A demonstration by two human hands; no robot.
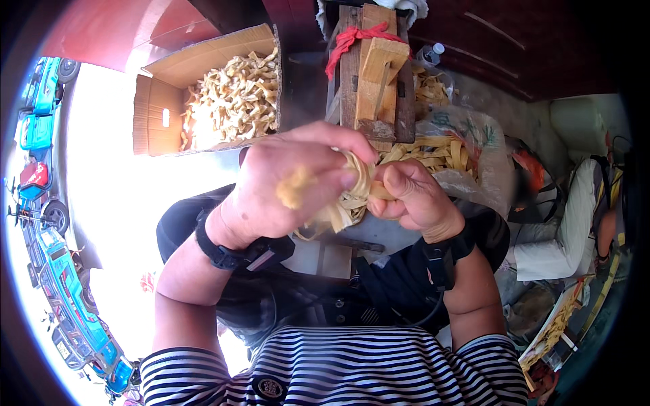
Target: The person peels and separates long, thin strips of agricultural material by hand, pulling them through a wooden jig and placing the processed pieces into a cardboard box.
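Both hands meet over my lap around a pale yellow bundle of flat strips point(355, 186). My left hand point(284, 176), somewhat smeared by motion, curls its fingers over the bundle's left side. A blurred yellowish clump point(294, 188) shows in front of the back of that hand; what it is I cannot make out. On the other side my right hand point(414, 196) is closed, pinching a strip point(381, 191) between thumb and fingers. Loose strip ends hang below the left hand.
Ahead on the left, a cardboard box point(159, 111) holds many knotted pale pieces. A wooden bench with a block point(382, 68) and red cloth point(352, 44) stands ahead. Right of it lies a plastic bag point(491, 149) with more strips, near a bottle point(431, 54).
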